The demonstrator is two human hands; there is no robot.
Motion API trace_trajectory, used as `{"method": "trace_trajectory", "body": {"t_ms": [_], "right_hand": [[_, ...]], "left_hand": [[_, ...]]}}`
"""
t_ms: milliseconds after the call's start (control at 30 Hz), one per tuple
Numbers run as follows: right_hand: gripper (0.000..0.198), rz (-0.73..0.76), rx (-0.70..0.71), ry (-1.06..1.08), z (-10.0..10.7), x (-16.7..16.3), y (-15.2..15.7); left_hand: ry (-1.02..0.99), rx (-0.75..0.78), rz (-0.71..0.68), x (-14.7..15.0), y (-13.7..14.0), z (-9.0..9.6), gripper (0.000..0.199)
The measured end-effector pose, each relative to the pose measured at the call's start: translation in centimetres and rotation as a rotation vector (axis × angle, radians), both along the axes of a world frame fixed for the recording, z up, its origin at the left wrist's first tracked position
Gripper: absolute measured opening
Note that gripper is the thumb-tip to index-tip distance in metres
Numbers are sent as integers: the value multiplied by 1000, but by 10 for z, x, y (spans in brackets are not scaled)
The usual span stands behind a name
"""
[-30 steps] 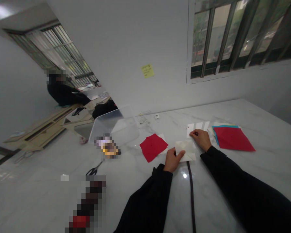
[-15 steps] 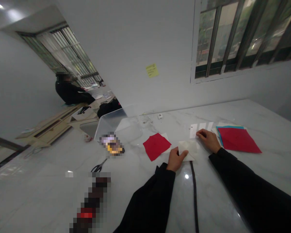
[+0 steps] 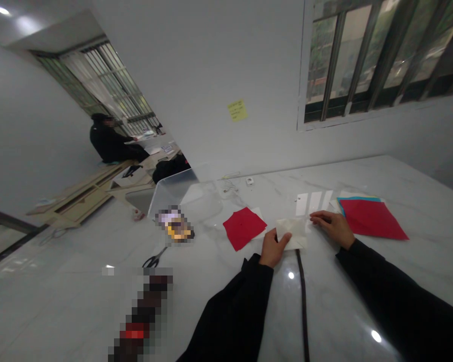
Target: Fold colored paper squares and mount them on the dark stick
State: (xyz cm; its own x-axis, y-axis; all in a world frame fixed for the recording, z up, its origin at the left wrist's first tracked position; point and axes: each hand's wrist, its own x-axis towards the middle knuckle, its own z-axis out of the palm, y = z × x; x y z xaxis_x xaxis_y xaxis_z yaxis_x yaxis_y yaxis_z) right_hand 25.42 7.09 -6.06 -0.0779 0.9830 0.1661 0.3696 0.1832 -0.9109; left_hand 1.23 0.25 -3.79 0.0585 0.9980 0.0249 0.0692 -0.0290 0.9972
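Note:
My left hand [image 3: 274, 250] grips a folded cream paper square [image 3: 293, 227] at its lower left, thumb lying on top and the other fingers hidden beneath. Crease lines show on the square, which is at the tabletop. Just right of it, my right hand [image 3: 332, 226] has its fingertips drawn together, apart from the paper; whether anything small is between them I cannot make out. To the left of the square lies a red folded paper piece [image 3: 243, 229], with white paper partly under it. Red paper sheets [image 3: 373, 218] lie beyond my right hand, over blue and pale sheets.
Scissors [image 3: 154, 259] lie at the left on the marble-patterned table [image 3: 211, 311]. A dark strap [image 3: 302, 301] runs toward me from below the cream paper. A clear plastic bin [image 3: 173, 188] stands back left. A person [image 3: 111, 138] sits farther off.
My right hand has moved a little to the right and down, away from the cream paper. My left hand stays on the paper, nearly unmoved.

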Motion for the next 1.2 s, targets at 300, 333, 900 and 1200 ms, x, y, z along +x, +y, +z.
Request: {"method": "trace_trajectory", "body": {"t_ms": [300,333,900,1200], "right_hand": [[37,69,-160,357,14,-23,-27],[36,93,-138,323,18,-25,-29],[28,297,-149,306,25,-41,-44],[30,228,-86,262,31,-43,-48]], "left_hand": [[-2,29,71,2,0,5,39],[-1,28,83,2,0,5,38],[17,38,48,2,0,4,39],[42,20,37,3,-1,6,39]]}}
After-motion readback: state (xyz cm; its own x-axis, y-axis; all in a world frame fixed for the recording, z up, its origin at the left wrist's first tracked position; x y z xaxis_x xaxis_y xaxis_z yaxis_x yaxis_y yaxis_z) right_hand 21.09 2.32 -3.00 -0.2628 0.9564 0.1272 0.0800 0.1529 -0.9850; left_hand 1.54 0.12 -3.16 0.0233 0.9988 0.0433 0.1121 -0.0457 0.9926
